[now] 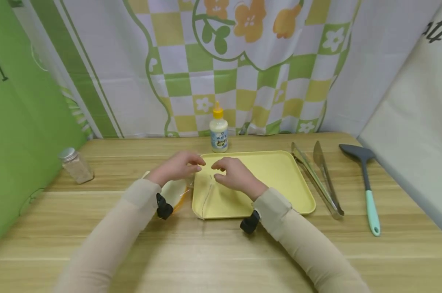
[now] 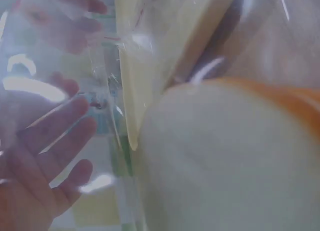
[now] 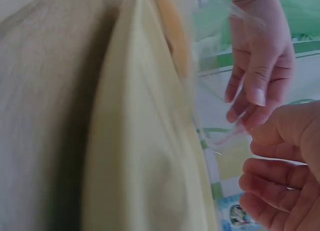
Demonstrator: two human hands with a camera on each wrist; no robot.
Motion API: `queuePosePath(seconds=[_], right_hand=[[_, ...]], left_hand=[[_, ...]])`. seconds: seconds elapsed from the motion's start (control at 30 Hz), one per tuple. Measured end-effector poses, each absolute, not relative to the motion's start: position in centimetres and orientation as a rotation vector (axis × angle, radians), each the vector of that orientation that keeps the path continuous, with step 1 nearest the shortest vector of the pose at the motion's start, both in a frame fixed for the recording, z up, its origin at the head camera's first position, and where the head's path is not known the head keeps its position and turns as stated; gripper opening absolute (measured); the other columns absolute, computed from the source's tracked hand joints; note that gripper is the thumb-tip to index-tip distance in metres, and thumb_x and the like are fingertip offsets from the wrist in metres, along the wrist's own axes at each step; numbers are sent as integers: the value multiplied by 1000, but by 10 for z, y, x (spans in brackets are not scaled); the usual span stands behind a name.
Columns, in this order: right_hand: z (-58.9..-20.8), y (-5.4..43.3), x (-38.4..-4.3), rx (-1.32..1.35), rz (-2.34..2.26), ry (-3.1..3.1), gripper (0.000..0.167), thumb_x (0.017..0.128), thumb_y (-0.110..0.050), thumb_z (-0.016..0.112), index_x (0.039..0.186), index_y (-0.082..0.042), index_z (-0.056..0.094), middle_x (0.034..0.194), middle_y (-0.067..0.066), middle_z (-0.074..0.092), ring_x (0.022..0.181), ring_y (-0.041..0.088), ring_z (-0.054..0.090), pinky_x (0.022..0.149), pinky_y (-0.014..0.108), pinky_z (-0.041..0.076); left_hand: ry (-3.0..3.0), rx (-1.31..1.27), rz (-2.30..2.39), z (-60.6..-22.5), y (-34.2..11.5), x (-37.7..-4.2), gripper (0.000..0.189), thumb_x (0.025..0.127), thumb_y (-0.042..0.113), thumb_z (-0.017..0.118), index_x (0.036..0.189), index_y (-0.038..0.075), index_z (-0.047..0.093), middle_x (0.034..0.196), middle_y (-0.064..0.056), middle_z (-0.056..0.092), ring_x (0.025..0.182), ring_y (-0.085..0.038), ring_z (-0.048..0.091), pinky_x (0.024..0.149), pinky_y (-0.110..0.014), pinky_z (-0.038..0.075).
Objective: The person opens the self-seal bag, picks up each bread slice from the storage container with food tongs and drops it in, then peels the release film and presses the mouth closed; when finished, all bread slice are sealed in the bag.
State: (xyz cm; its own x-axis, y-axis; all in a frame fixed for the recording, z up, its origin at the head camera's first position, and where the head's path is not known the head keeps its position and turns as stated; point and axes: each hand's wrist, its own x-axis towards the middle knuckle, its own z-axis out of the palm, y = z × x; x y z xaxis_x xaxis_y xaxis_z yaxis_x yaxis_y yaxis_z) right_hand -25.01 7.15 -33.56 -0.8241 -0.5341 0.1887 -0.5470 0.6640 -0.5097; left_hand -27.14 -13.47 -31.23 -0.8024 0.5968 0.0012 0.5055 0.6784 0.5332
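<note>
My left hand [image 1: 177, 166] hovers over the left end of a yellow tray [image 1: 275, 175], fingers loosely bent, thumb apart. Clear plastic film [image 2: 45, 86] lies between the wrist camera and that hand in the left wrist view. Below its wrist lies a white slab with an orange edge [image 1: 174, 192], like bread, inside a clear plastic bag. The bag's thin edge [image 1: 206, 199] crosses the tray. My right hand [image 1: 237, 175] faces the left one above the tray, fingers slightly curled with a gap to the thumb. In the right wrist view, film shows between the two hands.
A squeeze bottle with a yellow cap [image 1: 218, 132] stands behind the tray. Metal tongs [image 1: 321, 183] lie at its right, and a dark spatula with a mint handle [image 1: 371, 207] farther right. A silver-lidded jar [image 1: 76, 166] leans at the left. A patterned curtain [image 1: 191, 81] closes the back.
</note>
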Motion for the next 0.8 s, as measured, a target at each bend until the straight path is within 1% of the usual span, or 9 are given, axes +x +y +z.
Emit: queuePosePath(seconds=[0.1,0.17,0.23,0.27,0.37,0.43,0.57,0.67,0.8], right_hand=[[-343,60,-255,936,904,-2832,22,85,-12,61,102,-2,68,97,9,68,85,19,61,76,30,50],[-346,55,-257,939,924,-2806,15,84,-10,61,94,-3,70,88,6,69,76,15,60,70,26,49],[-349,52,-258,937,947,-2774,11,83,-8,61,86,-5,71,79,4,68,68,11,57,64,22,47],[-350,51,-259,929,961,-2763,10,82,-7,61,83,-6,70,76,3,67,66,9,55,62,21,46],[-354,49,-260,893,1016,-2753,9,80,-6,61,77,-7,69,69,0,64,59,7,49,56,18,41],[-356,48,-260,863,1065,-2760,9,78,-6,60,75,-8,68,66,-1,62,57,6,46,54,18,39],[-360,47,-261,769,1209,-2804,11,79,-7,58,74,-9,68,65,-1,60,54,8,45,52,19,37],[-361,49,-263,659,1345,-2846,12,80,-9,58,75,-10,68,65,-2,59,54,10,45,52,20,37],[-362,52,-265,569,1522,-2874,11,80,-12,58,75,-8,68,61,-1,56,55,12,45,52,22,37]], left_hand=[[2690,818,881,-321,-140,-273,25,92,13,56,112,-1,64,115,-16,63,110,-31,56,92,-45,45],[2671,777,915,-325,-142,-273,24,92,14,57,111,1,65,111,-13,65,106,-28,58,88,-43,47],[2655,755,927,-331,-143,-272,22,91,15,59,107,3,66,105,-10,66,97,-22,60,82,-38,49],[2652,758,929,-334,-143,-272,19,91,15,60,104,3,67,100,-9,67,90,-20,60,77,-35,49],[2656,779,941,-341,-142,-270,11,89,12,62,91,3,68,84,-5,66,74,-15,53,66,-28,45],[2667,791,952,-344,-142,-268,10,89,11,61,84,3,66,77,-3,62,69,-14,49,63,-26,42],[2690,798,971,-345,-141,-263,11,90,10,58,82,5,64,77,-1,58,71,-14,49,65,-27,42],[2705,808,978,-346,-140,-261,12,92,12,56,84,6,63,81,-2,60,74,-16,51,67,-29,43],[2693,790,1032,-348,-140,-260,12,93,14,56,88,5,63,86,-4,62,78,-16,53,70,-30,45]])
